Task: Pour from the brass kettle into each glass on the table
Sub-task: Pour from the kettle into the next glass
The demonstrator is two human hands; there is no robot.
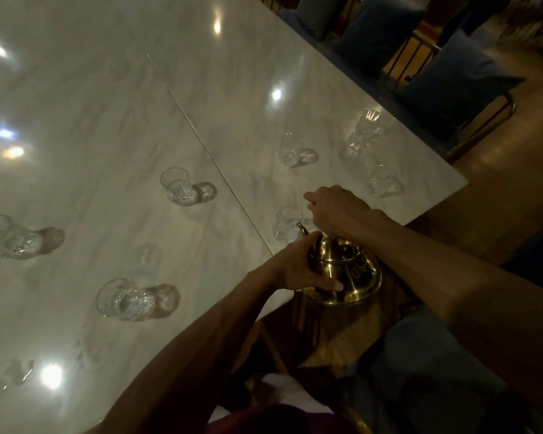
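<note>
A person holds the brass kettle (pixel 348 270) in both hands at the near edge of the marble bench (pixel 107 120), its spout (pixel 302 228) just beside the rim of the nearest glass (pixel 286 225). The right hand (pixel 336 211) is curled in a fist above the lid, apparently gripping the handle, which it hides. The left hand (pixel 295 270) cups the kettle's side with the thumb pressed across the belly; its fingers are wrapped out of sight. Whether liquid is flowing cannot be told in the dim light.

The step in hand appears to be filling this first glass. Doing it well calls for keeping the spout tip over the mouth, tipping slowly from the handle while the left hand steadies the body, and levelling off before the rim. Other glasses wait across the bench, among them one beyond the seam (pixel 176 186) and one near the far corner (pixel 383 181).
</note>
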